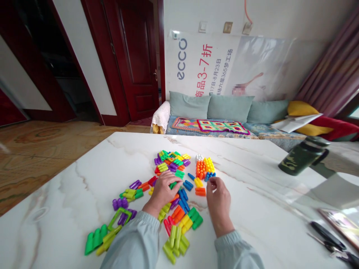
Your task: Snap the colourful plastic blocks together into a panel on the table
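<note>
My left hand (165, 187) is over the loose plastic building blocks, its fingers curled and closed on a green block (173, 185) that shows beneath them. My right hand (219, 195) is just right of the blocks, thumb and forefinger bent together; whatever they hold, if anything, is hidden. Close to its fingertips stands a small blue group (210, 176), beside an orange cluster (201, 170), a yellow cluster (209, 164) and a white piece (199, 157). Between my hands lie a blue block (188, 185), a yellow block (198, 182) and an orange block (200, 191).
A mixed heap of blocks (171, 161) lies farther back on the marbled white table (84, 186). Joined lime pieces (176, 244) and a green block (95, 239) are nearer me. At right are a camouflage flask (303, 156) and a black-handled object (327, 235). A sofa (213, 129) stands beyond.
</note>
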The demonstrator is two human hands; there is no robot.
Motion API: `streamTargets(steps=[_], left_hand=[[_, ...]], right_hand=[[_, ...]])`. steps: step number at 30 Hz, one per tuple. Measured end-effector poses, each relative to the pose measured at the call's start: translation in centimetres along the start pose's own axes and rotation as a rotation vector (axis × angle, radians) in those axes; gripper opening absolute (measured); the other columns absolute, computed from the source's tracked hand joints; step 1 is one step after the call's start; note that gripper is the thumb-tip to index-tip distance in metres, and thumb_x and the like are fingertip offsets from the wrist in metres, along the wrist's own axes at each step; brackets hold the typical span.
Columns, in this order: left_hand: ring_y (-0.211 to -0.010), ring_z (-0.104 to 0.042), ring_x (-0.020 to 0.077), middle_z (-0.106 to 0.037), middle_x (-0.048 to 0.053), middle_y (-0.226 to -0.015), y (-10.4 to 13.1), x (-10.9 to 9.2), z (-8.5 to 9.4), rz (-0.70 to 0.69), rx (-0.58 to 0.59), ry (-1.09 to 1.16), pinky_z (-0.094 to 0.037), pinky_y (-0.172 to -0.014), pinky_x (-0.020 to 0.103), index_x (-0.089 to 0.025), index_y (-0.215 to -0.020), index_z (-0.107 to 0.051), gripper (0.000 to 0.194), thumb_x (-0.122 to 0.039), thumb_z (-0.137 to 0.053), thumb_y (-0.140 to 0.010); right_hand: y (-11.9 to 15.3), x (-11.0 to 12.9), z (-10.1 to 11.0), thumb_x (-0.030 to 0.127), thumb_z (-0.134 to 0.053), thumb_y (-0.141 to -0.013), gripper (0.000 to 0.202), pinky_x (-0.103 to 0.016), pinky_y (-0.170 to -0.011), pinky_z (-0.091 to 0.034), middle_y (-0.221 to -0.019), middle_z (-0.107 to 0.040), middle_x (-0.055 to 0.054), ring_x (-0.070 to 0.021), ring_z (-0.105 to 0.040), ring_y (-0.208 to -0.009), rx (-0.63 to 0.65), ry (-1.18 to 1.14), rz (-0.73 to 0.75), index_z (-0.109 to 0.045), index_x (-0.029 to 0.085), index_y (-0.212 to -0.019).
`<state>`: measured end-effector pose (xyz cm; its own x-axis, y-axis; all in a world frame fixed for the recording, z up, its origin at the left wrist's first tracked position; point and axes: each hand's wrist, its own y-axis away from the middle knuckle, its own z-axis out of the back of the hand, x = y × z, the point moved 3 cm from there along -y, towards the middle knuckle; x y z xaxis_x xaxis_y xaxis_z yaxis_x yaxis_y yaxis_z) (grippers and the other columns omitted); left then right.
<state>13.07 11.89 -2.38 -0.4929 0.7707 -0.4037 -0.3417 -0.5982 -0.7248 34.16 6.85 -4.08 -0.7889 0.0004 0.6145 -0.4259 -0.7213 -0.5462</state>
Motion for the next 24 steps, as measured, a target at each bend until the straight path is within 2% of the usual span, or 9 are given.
streamTargets(steps=[3,6,10,13,16,19,24], left_hand=[[-0.076,-0.068,0.0185,-0.074,0.002,-0.078,-0.1,-0.1,0.5,0.019,-0.077,-0.042,-0.051,-0.089,0.038,-0.021,-0.08,-0.071,0.01,-0.022,-0.063,-0.086],[-0.078,-0.069,0.019,-0.075,0.003,-0.082,0.0,0.2,1.1,0.074,-0.169,-0.094,-0.051,-0.088,0.038,-0.021,-0.085,-0.071,0.011,-0.021,-0.061,-0.088],[-0.078,-0.069,0.0202,-0.076,0.004,-0.083,0.1,0.8,1.4,0.162,-0.22,-0.138,-0.054,-0.081,0.036,-0.02,-0.084,-0.071,0.012,-0.022,-0.06,-0.088],[-0.078,-0.07,0.0205,-0.076,0.004,-0.083,0.3,1.2,1.3,0.216,-0.238,-0.15,-0.055,-0.078,0.035,-0.02,-0.083,-0.071,0.012,-0.023,-0.06,-0.088],[-0.079,-0.07,0.0206,-0.076,0.005,-0.083,0.4,1.5,1.2,0.255,-0.245,-0.163,-0.055,-0.079,0.035,-0.02,-0.083,-0.072,0.013,-0.024,-0.06,-0.088],[-0.081,-0.069,0.0212,-0.075,0.005,-0.084,0.4,1.7,1.1,0.288,-0.233,-0.168,-0.055,-0.081,0.036,-0.019,-0.083,-0.072,0.013,-0.024,-0.06,-0.087],[-0.084,-0.069,0.0213,-0.074,0.006,-0.086,0.4,1.7,0.9,0.31,-0.218,-0.15,-0.055,-0.082,0.036,-0.02,-0.083,-0.071,0.013,-0.023,-0.059,-0.087]], right_hand=[[1.3,1.6,-0.8,0.018,-0.044,-0.087,0.022,-0.029,-0.068,-0.045,-0.088,-0.066,-0.007,-0.0199,-0.06,-0.081,0.153,0.051,0.152,-0.066,0.019,-0.084],[2.0,2.6,-1.5,0.011,-0.044,-0.085,0.026,-0.033,-0.08,-0.048,-0.094,-0.067,-0.009,-0.0231,-0.059,-0.092,0.196,0.029,0.233,-0.069,0.018,-0.087],[2.2,3.5,-2.5,0.008,-0.043,-0.085,0.03,-0.034,-0.084,-0.05,-0.095,-0.069,-0.009,-0.0219,-0.06,-0.093,0.253,-0.177,0.281,-0.07,0.018,-0.091],[2.1,3.8,-3.2,0.012,-0.041,-0.088,0.031,-0.036,-0.091,-0.05,-0.106,-0.069,-0.012,-0.0224,-0.061,-0.102,0.24,-0.284,0.269,-0.071,0.016,-0.096],[1.8,3.7,-4.1,0.02,-0.042,-0.091,0.033,-0.044,-0.101,-0.046,-0.125,-0.062,-0.017,-0.0276,-0.057,-0.117,0.226,-0.272,0.2,-0.07,0.013,-0.106],[1.6,3.8,-4.9,0.024,-0.045,-0.09,0.037,-0.047,-0.105,-0.044,-0.135,-0.056,-0.02,-0.0305,-0.054,-0.124,0.29,-0.292,0.153,-0.068,0.011,-0.115],[1.4,4.1,-5.4,0.025,-0.046,-0.089,0.038,-0.044,-0.109,-0.041,-0.14,-0.053,-0.016,-0.0271,-0.051,-0.129,0.388,-0.419,0.193,-0.064,0.014,-0.121]])
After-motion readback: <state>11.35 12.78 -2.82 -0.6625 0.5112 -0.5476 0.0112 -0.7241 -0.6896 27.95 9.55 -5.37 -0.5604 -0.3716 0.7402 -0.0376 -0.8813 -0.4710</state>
